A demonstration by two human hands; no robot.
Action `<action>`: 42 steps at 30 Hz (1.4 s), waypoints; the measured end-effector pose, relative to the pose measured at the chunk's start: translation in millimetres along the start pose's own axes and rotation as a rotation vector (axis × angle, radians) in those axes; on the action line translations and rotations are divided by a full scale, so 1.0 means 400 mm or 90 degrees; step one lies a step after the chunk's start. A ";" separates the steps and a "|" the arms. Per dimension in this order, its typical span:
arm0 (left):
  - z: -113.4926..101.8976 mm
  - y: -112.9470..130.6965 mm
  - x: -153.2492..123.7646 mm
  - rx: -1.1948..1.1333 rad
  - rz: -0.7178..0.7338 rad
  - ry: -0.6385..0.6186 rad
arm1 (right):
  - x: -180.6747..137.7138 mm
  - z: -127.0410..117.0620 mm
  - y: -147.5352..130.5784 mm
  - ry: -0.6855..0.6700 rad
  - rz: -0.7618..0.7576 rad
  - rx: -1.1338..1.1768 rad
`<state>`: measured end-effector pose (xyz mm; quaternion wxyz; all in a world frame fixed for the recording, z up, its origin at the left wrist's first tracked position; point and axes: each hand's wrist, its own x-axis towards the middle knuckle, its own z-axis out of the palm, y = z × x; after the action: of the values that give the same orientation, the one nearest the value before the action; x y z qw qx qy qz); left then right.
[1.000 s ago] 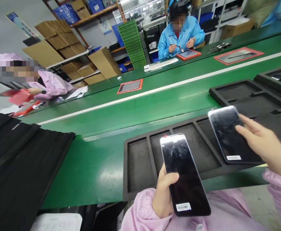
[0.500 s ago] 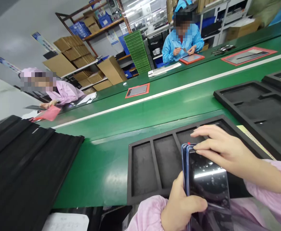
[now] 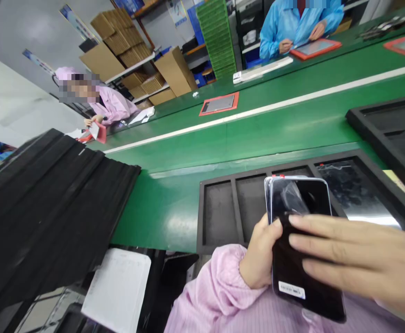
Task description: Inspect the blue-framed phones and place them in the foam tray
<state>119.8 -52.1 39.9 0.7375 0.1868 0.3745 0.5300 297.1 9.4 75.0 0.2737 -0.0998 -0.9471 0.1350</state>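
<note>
A small stack of smartphones (image 3: 318, 194) is upright in front of me, with silvery-blue edges and red tabs along the top. My left hand (image 3: 260, 256) grips the stack by its left side, thumb over the front. The foremost dark phone (image 3: 313, 296) sits lower and slightly tilted, with a white label near its bottom. My right hand (image 3: 355, 261) lies across that phone's dark face with fingers stretched out; its thumb is hidden. Crumpled clear film (image 3: 294, 196) shows above the fingers. Behind the stack is a black compartmented tray (image 3: 234, 203).
A film-covered dark panel (image 3: 355, 189) lies in the tray's right part. Another black tray (image 3: 396, 122) is at right. Stacked black trays (image 3: 46, 208) and a white sheet (image 3: 119, 286) are at left. Across the green bench (image 3: 174, 199), two people work near red-edged mats (image 3: 219, 104).
My right hand has moved from the stack's top edge down to flat across the front phone. A dark, labelled phone face now shows at the front. The view has shifted.
</note>
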 end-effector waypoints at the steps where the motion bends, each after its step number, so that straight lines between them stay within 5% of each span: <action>1: 0.002 0.000 0.005 -0.020 -0.006 0.014 | 0.014 -0.004 0.016 -0.025 -0.054 -0.043; 4: 0.004 -0.004 0.015 -0.080 -0.049 0.053 | 0.036 0.003 0.057 -0.029 -0.074 -0.133; 13: -0.012 -0.020 0.013 -0.085 -0.064 0.136 | 0.055 0.072 0.060 0.179 0.295 -0.174; 15: -0.020 -0.027 0.013 -0.099 -0.038 0.155 | 0.049 0.087 0.051 0.192 0.495 -0.067; 17: -0.027 -0.033 0.015 -0.098 0.000 0.141 | 0.041 0.102 0.044 0.098 0.704 0.124; 20: -0.037 -0.036 0.018 -0.097 0.030 0.112 | 0.040 0.103 0.039 -0.039 0.873 0.413; 23: -0.054 -0.028 0.013 -0.095 -0.021 0.162 | 0.042 0.071 0.053 0.083 0.998 0.496; 26: -0.075 -0.015 0.004 -0.094 -0.035 0.202 | 0.015 0.054 0.092 0.230 1.063 0.343; 28: -0.082 -0.007 -0.002 -0.087 -0.037 0.203 | -0.021 0.071 0.122 0.183 1.036 0.228; 31: -0.072 -0.001 -0.008 -0.067 -0.071 0.170 | -0.066 0.115 0.150 0.053 0.853 0.053; 36: -0.034 -0.006 -0.013 0.036 -0.126 0.123 | -0.012 0.100 0.121 0.222 0.550 -0.100; 39: -0.032 -0.013 -0.015 0.089 -0.142 0.052 | 0.055 0.062 0.100 0.210 0.387 -0.003; 42: -0.044 -0.019 -0.017 0.111 -0.140 0.003 | 0.089 0.051 0.087 0.196 0.244 -0.060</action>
<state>110.5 -63.6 25.7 0.7713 0.2067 0.4391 0.4118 260.3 47.3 65.1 0.3789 -0.3092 -0.8634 0.1236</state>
